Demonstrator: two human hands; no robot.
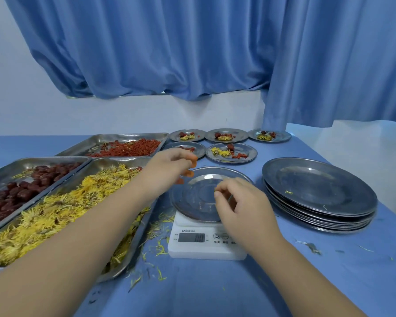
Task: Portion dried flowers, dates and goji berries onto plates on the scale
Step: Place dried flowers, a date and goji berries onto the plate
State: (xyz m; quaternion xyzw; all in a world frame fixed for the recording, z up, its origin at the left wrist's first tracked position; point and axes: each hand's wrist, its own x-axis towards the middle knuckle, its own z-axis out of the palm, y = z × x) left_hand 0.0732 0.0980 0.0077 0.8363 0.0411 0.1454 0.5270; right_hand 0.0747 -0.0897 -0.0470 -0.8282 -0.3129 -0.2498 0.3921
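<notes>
The bench (215, 289) is plain blue, and the curtain (169, 42) is a similar blue against a white wall (124, 115). The dried flowers (62, 207) are bright yellow, the dates (21, 193) dark red-brown and the goji berries (128, 148) orange-red, all in silver-grey trays (114, 136). The scale (199, 251) is white with a grey display. The plate (192, 197) on it and the stack of plates (318, 186) are dull grey.

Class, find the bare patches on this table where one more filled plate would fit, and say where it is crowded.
Free: blue tablecloth between the scale and the near edge; the strip behind the stack of empty plates, right of the filled plates. Crowded: the left, packed with three trays.
</notes>
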